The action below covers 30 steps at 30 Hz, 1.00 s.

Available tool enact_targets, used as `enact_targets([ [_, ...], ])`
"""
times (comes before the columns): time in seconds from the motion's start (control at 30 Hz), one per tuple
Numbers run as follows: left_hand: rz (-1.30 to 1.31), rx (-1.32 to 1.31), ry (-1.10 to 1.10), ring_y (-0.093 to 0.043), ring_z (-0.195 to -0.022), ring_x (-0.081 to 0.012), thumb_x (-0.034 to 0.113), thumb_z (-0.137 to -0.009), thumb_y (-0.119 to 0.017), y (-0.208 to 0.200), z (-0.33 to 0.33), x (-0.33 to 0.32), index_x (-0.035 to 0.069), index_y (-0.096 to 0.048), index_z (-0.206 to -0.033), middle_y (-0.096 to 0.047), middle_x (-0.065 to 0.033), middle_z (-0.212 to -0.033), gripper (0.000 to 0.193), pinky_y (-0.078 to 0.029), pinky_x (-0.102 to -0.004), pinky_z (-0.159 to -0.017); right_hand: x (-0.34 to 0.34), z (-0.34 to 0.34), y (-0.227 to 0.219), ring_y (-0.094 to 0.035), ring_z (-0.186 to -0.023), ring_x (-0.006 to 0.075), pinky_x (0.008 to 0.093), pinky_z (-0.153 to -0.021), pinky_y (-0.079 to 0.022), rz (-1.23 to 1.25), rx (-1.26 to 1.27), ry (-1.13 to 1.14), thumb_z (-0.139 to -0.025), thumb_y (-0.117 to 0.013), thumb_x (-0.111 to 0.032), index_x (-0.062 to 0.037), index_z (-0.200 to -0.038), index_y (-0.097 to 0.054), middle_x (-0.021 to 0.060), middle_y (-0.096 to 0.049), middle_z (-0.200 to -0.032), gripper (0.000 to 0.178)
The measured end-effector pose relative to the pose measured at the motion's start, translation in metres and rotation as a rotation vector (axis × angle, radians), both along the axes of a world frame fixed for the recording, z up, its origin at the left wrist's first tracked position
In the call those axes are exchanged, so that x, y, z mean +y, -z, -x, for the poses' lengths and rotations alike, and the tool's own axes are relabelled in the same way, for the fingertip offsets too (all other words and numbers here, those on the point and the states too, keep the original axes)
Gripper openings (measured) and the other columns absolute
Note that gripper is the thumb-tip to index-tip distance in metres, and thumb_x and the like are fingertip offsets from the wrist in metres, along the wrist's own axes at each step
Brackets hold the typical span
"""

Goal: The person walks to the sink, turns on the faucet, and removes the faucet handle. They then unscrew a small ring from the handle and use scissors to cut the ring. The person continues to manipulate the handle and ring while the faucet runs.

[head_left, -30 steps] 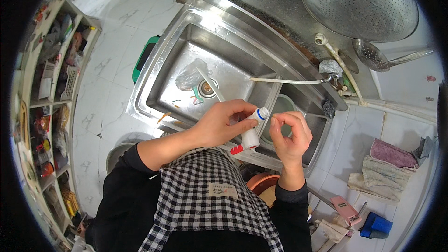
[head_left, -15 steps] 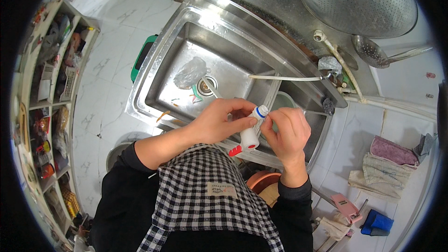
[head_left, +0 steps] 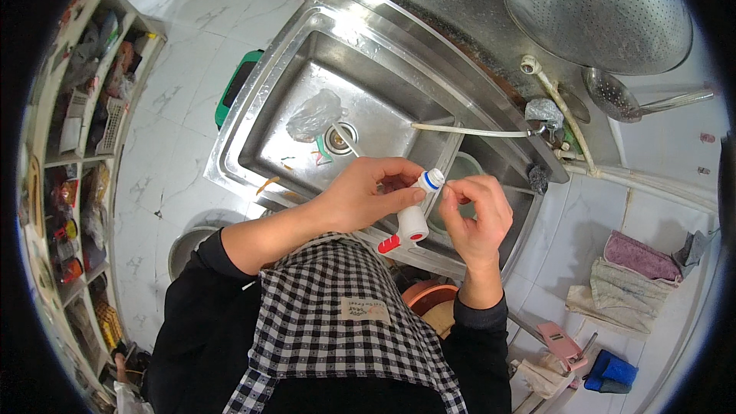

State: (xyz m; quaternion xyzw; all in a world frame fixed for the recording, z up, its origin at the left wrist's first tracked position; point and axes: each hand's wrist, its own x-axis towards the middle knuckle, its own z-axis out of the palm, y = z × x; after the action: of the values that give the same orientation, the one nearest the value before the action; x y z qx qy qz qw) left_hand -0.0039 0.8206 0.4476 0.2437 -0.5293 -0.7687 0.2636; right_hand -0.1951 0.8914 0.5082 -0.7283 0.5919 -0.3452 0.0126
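My left hand (head_left: 354, 196) is closed round a white plastic tap (head_left: 412, 222) with a red lever and a blue ring near its narrow upper end. The tap is tilted, the red lever pointing down toward the checked apron. Close to that narrow end, my right hand (head_left: 483, 218) pinches thumb and forefinger together; whatever lies between them is too small to make out. Both hands are over the near edge of a steel sink (head_left: 261, 126).
In the left basin lie a crumpled clear plastic bag (head_left: 315, 116) and scraps around the drain (head_left: 341, 138). A pale hose (head_left: 468, 129) crosses to the right basin. A large perforated strainer (head_left: 598, 11) stands at the upper right. Shelves (head_left: 115, 157) line the left.
My right hand's fingertips have drawn slightly away from the tap's narrow end and stay pinched. My left hand keeps its hold on the tap.
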Motion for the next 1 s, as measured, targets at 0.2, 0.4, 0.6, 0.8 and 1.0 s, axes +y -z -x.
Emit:
enact_targets([
  [0.2,-0.013,0.01,0.023,-0.057,-0.082,-0.0048,0.019,-0.096,-0.073,-0.002,-0.001,0.0,0.002,-0.07,-0.119,-0.068,0.0012,-0.091,0.029,-0.048,-0.0232,-0.074,0.002,0.001,-0.002,-0.063,-0.066,0.0206,0.0292,-0.057,-0.051,0.028,0.025,-0.012,-0.071,-0.08,0.006,-0.0028,-0.087,-0.068,0.0085,-0.066,-0.082,0.022],
  [0.4,0.066,-0.042,-0.038,-0.059,-0.08,-0.0063,0.019,-0.095,-0.074,0.001,0.004,0.005,0.002,-0.069,-0.119,-0.068,-0.001,-0.093,0.03,-0.048,-0.0237,-0.072,-0.003,-0.001,-0.004,-0.063,-0.068,0.0245,0.033,-0.058,-0.051,0.056,0.153,-0.041,-0.064,-0.079,0.003,-0.0059,-0.084,-0.067,0.0062,-0.064,-0.079,0.026],
  [0.6,0.248,-0.145,-0.044,-0.067,-0.083,-0.0194,0.021,-0.092,-0.074,0.004,0.003,0.006,0.001,-0.068,-0.117,-0.071,-0.0114,-0.095,0.032,-0.053,-0.0317,-0.075,-0.006,0.002,-0.005,-0.061,-0.066,0.0235,0.0332,-0.055,-0.049,-0.085,0.128,-0.078,-0.06,-0.077,0.004,-0.0075,-0.083,-0.062,0.0051,-0.059,-0.075,0.03],
  [0.8,0.399,-0.14,-0.098,-0.066,-0.084,-0.0252,0.019,-0.091,-0.073,0.009,0.005,0.009,0.003,-0.068,-0.116,-0.068,-0.0113,-0.094,0.03,-0.052,-0.0347,-0.073,-0.001,0.003,0.001,-0.059,-0.061,0.0187,0.03,-0.055,-0.048,-0.178,0.018,-0.07,-0.064,-0.078,0.005,-0.007,-0.083,-0.061,0.0043,-0.059,-0.075,0.028],
  [1.0,0.477,-0.071,-0.087,-0.066,-0.091,-0.0205,0.013,-0.091,-0.074,0.008,-0.001,0.007,0.007,-0.069,-0.119,-0.069,-0.0079,-0.1,0.029,-0.051,-0.0328,-0.077,0.004,0.016,-0.006,-0.062,-0.066,0.014,0.0254,-0.061,-0.05,-0.179,-0.245,-0.022,-0.077,-0.078,0.005,-0.0019,-0.089,-0.068,0.0079,-0.067,-0.083,0.017],
])
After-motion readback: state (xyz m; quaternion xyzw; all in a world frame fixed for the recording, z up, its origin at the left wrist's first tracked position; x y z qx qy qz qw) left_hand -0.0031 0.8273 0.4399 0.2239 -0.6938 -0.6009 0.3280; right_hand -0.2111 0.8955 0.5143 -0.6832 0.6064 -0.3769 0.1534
